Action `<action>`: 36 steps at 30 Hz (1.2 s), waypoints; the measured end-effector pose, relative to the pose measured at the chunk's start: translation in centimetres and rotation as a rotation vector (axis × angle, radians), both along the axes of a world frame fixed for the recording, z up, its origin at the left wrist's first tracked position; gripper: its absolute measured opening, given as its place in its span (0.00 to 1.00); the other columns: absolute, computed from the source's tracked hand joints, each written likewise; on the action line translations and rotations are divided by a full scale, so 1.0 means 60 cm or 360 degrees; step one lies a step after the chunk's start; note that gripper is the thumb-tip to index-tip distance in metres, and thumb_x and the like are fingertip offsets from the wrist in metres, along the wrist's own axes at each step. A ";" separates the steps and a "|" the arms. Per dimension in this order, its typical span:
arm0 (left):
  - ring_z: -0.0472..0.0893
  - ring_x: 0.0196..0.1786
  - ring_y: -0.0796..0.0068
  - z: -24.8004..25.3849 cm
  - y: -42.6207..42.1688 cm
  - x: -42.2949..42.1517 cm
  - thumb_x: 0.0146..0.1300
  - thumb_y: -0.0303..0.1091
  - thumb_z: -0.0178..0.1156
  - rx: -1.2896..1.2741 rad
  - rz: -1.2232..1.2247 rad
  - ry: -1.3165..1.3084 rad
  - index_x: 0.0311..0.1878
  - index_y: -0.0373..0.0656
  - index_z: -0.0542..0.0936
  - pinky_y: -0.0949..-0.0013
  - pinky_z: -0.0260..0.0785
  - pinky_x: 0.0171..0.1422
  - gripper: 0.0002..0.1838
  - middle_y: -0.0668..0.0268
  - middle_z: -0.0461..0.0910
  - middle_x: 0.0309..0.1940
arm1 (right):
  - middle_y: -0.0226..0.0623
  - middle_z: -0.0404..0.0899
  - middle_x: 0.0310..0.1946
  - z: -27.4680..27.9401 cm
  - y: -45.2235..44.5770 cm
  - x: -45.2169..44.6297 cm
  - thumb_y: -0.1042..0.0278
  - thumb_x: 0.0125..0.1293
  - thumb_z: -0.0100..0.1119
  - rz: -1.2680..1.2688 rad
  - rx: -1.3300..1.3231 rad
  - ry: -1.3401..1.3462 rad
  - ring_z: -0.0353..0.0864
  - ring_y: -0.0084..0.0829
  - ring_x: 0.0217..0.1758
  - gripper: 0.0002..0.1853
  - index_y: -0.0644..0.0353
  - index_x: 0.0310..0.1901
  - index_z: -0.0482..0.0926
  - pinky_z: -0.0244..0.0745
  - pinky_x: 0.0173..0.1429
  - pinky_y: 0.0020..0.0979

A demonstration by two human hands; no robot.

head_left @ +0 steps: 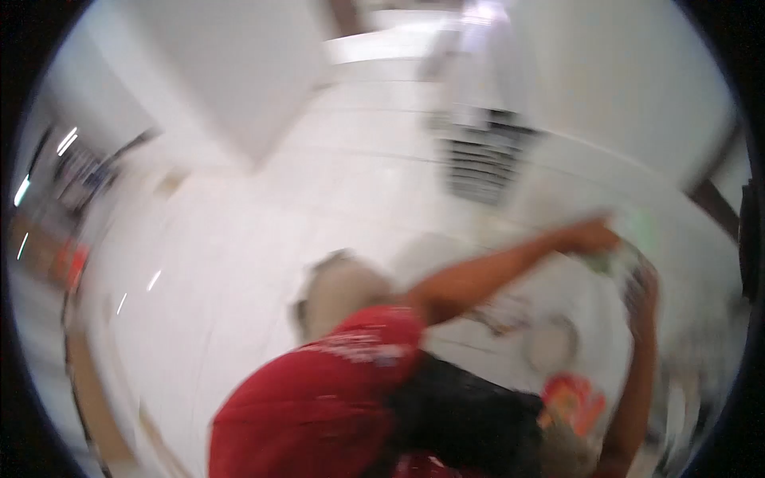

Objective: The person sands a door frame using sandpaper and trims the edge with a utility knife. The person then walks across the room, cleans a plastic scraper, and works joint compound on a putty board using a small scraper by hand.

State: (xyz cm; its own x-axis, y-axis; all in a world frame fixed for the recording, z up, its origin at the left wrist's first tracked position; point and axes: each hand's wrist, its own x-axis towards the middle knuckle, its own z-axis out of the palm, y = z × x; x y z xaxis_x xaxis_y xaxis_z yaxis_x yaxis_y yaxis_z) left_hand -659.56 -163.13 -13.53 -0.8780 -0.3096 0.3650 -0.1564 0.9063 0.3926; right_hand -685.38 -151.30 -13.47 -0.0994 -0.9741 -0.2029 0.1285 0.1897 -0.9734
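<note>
At three o'clock in the head view, well out from the body, a pale greenish thing (pixel 601 261) lies between the two hands, too smeared by motion blur for its shape or material to be told. The left hand (pixel 594 237) reaches to it from nine o'clock, out of a red sleeve (pixel 374 338), and the right hand (pixel 642 291) comes up to it from six o'clock; whether the fingers of either hand are spread, pressed together or pinching it, I cannot tell. With both arms stretched this far, the handling probably goes best with the elbows drawn in a little and the feet set firmly on the white tiled floor (pixel 239 247). One hand would do well to bear the thing steadily while the other works it, with a light, even hold in case it is soft or slippery. Room matters too: a round pale thing (pixel 550 344) at four o'clock and an orange-red thing (pixel 572 404) between four and five lie near the right forearm, so a low, hasty sweep of that arm could knock them.
</note>
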 end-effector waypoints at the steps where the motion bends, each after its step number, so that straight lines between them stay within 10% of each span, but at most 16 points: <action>1: 0.73 0.65 0.56 0.074 0.065 0.022 0.63 0.41 0.62 0.0776 0.0308 0.0174 0.63 0.39 0.71 0.43 0.47 0.77 0.27 0.56 0.78 0.58 | 0.33 0.72 0.60 -0.006 -0.010 -0.022 0.53 0.76 0.42 -0.0045 -0.0011 0.0128 0.71 0.28 0.62 0.23 0.54 0.67 0.67 0.71 0.60 0.34; 2: 0.71 0.67 0.53 0.153 0.130 0.045 0.62 0.40 0.63 0.1514 0.0638 0.0614 0.64 0.35 0.70 0.40 0.53 0.75 0.30 0.51 0.78 0.57 | 0.31 0.73 0.56 0.012 -0.003 0.013 0.60 0.74 0.45 -0.0067 -0.0131 0.0241 0.72 0.22 0.52 0.23 0.56 0.67 0.66 0.69 0.53 0.26; 5: 0.85 0.46 0.53 0.176 0.145 0.086 0.59 0.24 0.58 0.1968 0.0110 0.0630 0.57 0.31 0.72 0.54 0.83 0.46 0.21 0.49 0.82 0.45 | 0.27 0.75 0.52 0.041 0.007 0.072 0.60 0.74 0.46 -0.0026 -0.0164 0.0280 0.70 0.13 0.40 0.24 0.58 0.68 0.66 0.63 0.40 0.16; 8: 0.87 0.34 0.56 0.152 0.142 0.100 0.59 0.23 0.57 0.1841 0.0197 0.0692 0.54 0.30 0.74 0.60 0.85 0.37 0.18 0.50 0.83 0.40 | 0.25 0.75 0.52 0.038 -0.002 0.098 0.53 0.76 0.44 -0.0136 -0.0035 0.0120 0.67 0.10 0.38 0.25 0.58 0.68 0.66 0.60 0.35 0.13; 12: 0.87 0.36 0.58 0.149 0.147 0.098 0.58 0.22 0.58 0.1693 0.0309 0.0663 0.50 0.30 0.77 0.59 0.85 0.39 0.16 0.50 0.83 0.40 | 0.34 0.71 0.62 0.009 -0.026 0.039 0.43 0.74 0.43 0.0311 0.0062 0.0022 0.69 0.26 0.60 0.30 0.53 0.70 0.63 0.60 0.61 0.30; 17: 0.86 0.38 0.58 0.149 0.130 0.103 0.55 0.24 0.62 0.1759 0.0313 0.0595 0.48 0.31 0.80 0.60 0.83 0.42 0.16 0.50 0.83 0.41 | 0.33 0.70 0.62 0.001 -0.045 0.040 0.46 0.75 0.43 0.0275 0.0152 0.0019 0.69 0.27 0.62 0.28 0.53 0.69 0.65 0.60 0.64 0.33; 23: 0.77 0.60 0.58 0.183 0.168 0.096 0.61 0.39 0.63 0.1371 0.0967 0.0320 0.58 0.40 0.78 0.57 0.69 0.66 0.23 0.54 0.79 0.56 | 0.33 0.71 0.62 -0.014 -0.034 0.020 0.56 0.75 0.45 0.0260 0.0094 0.0079 0.70 0.24 0.62 0.24 0.55 0.69 0.65 0.67 0.60 0.27; 25: 0.78 0.55 0.58 0.048 0.066 0.037 0.68 0.50 0.56 0.0701 0.0385 0.0004 0.66 0.50 0.73 0.50 0.54 0.74 0.26 0.64 0.80 0.55 | 0.28 0.74 0.50 -0.059 -0.022 -0.015 0.59 0.74 0.48 0.0322 -0.0120 0.0182 0.73 0.21 0.46 0.17 0.53 0.60 0.70 0.72 0.47 0.24; 26: 0.78 0.56 0.60 0.060 0.074 0.058 0.69 0.51 0.54 -0.0354 0.0133 -0.0088 0.65 0.50 0.74 0.46 0.54 0.74 0.26 0.63 0.81 0.53 | 0.24 0.77 0.38 -0.064 -0.009 -0.002 0.59 0.73 0.50 0.0137 -0.0036 -0.0097 0.73 0.17 0.32 0.11 0.52 0.51 0.75 0.73 0.36 0.21; 27: 0.81 0.47 0.62 0.108 0.105 0.061 0.68 0.44 0.56 0.0581 0.0320 -0.0062 0.59 0.44 0.76 0.52 0.66 0.59 0.21 0.59 0.82 0.47 | 0.30 0.76 0.48 -0.010 0.020 0.049 0.59 0.74 0.50 -0.0016 0.0121 -0.0080 0.77 0.25 0.47 0.13 0.54 0.55 0.73 0.76 0.52 0.30; 28: 0.84 0.38 0.63 0.164 0.139 0.064 0.67 0.37 0.59 0.1448 0.0639 0.0207 0.52 0.37 0.78 0.57 0.79 0.44 0.16 0.54 0.83 0.40 | 0.26 0.76 0.41 0.006 0.029 0.048 0.57 0.74 0.51 0.0218 -0.0050 0.0010 0.76 0.22 0.39 0.11 0.53 0.50 0.75 0.76 0.44 0.28; 30: 0.85 0.34 0.65 0.157 0.135 0.060 0.66 0.30 0.56 0.1816 0.0289 0.0493 0.54 0.32 0.74 0.63 0.81 0.36 0.16 0.53 0.83 0.40 | 0.16 0.60 0.20 0.076 0.039 0.113 0.54 0.73 0.50 0.0290 -0.0150 -0.0105 0.54 0.12 0.16 0.10 0.48 0.35 0.71 0.51 0.17 0.18; 36: 0.82 0.31 0.67 0.201 0.152 0.037 0.65 0.28 0.53 0.2019 0.0232 0.0317 0.57 0.34 0.70 0.63 0.81 0.36 0.17 0.53 0.81 0.41 | 0.19 0.58 0.19 0.112 0.065 0.102 0.60 0.71 0.48 0.0400 -0.0250 -0.0049 0.52 0.13 0.17 0.09 0.53 0.34 0.70 0.48 0.18 0.20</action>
